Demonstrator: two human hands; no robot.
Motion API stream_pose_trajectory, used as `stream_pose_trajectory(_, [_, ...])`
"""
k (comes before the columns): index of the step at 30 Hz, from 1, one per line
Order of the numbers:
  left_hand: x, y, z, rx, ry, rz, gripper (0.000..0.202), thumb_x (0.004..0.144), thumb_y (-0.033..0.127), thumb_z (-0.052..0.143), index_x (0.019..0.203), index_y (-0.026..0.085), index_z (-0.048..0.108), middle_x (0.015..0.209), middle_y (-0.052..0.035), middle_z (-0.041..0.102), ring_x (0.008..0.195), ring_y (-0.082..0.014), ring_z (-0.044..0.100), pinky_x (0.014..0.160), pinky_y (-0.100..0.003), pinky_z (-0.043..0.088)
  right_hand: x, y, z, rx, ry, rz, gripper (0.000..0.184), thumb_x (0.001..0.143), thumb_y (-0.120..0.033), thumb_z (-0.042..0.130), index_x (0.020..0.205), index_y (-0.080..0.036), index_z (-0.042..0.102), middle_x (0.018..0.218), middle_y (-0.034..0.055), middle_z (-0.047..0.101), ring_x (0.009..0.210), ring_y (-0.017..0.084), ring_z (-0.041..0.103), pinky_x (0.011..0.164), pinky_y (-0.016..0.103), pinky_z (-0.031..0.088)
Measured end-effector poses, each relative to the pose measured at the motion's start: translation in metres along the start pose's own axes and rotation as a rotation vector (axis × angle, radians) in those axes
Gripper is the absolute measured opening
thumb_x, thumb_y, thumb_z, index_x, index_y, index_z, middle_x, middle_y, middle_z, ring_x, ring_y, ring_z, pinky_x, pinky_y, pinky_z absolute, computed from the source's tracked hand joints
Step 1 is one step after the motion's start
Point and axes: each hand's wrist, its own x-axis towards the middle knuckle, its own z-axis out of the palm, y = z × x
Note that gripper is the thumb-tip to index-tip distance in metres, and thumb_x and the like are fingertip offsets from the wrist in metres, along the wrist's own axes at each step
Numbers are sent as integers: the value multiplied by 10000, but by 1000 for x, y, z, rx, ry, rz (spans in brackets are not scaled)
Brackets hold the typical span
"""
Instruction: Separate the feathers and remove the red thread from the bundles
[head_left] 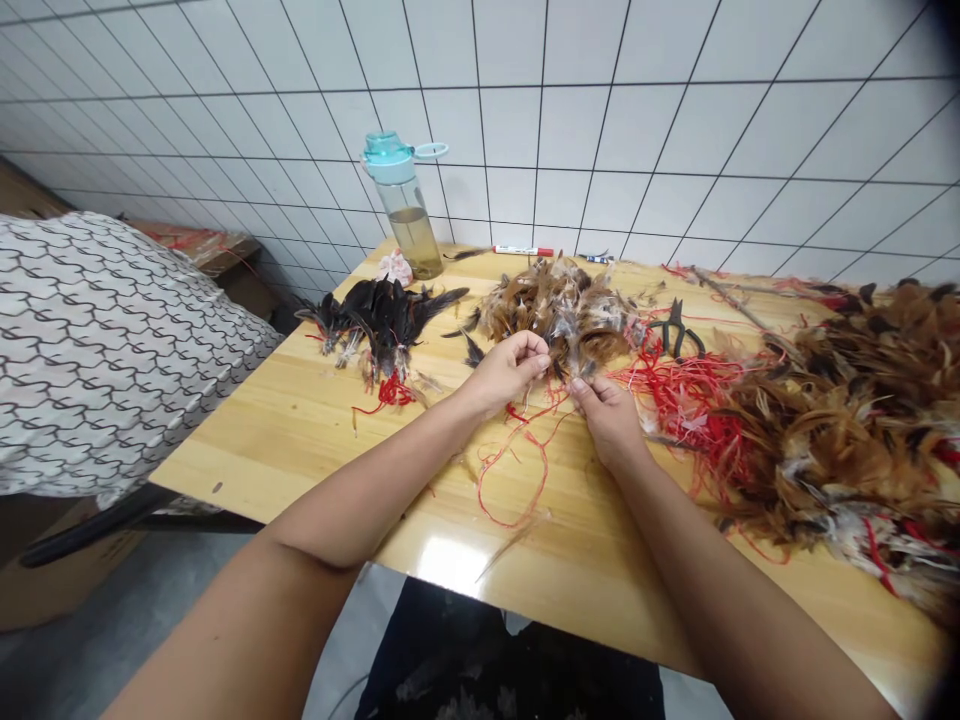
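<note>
My right hand [609, 415] pinches the lower end of a small greyish feather bunch [568, 335] between thumb and fingertips. Just left of it, my left hand [511, 370] is closed, thumb against curled fingers; whatever may be between them is too small to make out. Both hands are at the near edge of a brown feather pile [517, 300]. Beneath them, a loop of red string [546, 470] lies on the wooden table [300, 430], its upper part running up between the hands.
Black feather bunches [386, 320] tied with red string lie at left. Behind stands a water bottle [412, 225]. Black-handled pliers [677, 328] and tangled red string [690, 395] lie right of my hands. A large brown feather heap [840, 430] covers the right side. A marker [523, 250] lies by the wall.
</note>
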Motion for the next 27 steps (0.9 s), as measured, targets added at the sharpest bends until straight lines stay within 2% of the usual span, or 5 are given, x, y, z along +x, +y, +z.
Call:
stream_pose_trajectory(5, [-2, -2, 11, -252, 22, -126, 116, 775, 139, 626, 815, 143, 517, 635, 23, 573, 559, -68, 525, 545, -193, 405, 0, 0, 3, -29, -10, -2, 352, 687, -529, 640, 624, -196, 546, 557, -28, 443, 558, 115, 365, 543, 265, 298])
stream_pose_trajectory(13, [-3, -7, 13, -201, -1, -118, 173, 735, 183, 696, 784, 138, 536, 673, 23, 594, 609, -68, 569, 608, -197, 425, -4, -4, 4, -59, -26, 6, 318, 686, -463, 633, 572, -193, 508, 545, -31, 423, 553, 104, 338, 532, 253, 272])
stream_pose_trajectory(21, [-4, -13, 18, -71, -27, -69, 112, 753, 161, 627, 814, 146, 534, 736, 13, 597, 660, -86, 578, 648, -222, 440, -3, -4, 5, -44, -34, 4, 379, 648, -527, 681, 590, -190, 516, 551, -32, 432, 557, 104, 349, 534, 255, 287])
stream_pose_trajectory(24, [2, -11, 8, 48, -10, 12, 104, 765, 179, 621, 841, 149, 558, 771, 5, 606, 695, -89, 571, 671, -221, 442, -3, -5, 5, -38, -37, 12, 392, 657, -549, 674, 615, -188, 524, 553, -39, 432, 554, 102, 354, 538, 253, 298])
stream_pose_trajectory(27, [12, -9, -23, 257, 187, 144, 90, 792, 164, 586, 881, 156, 590, 814, -6, 617, 738, -95, 560, 715, -226, 447, -4, -6, 3, -55, -31, 19, 366, 678, -525, 666, 639, -185, 538, 563, -41, 436, 561, 100, 356, 544, 250, 301])
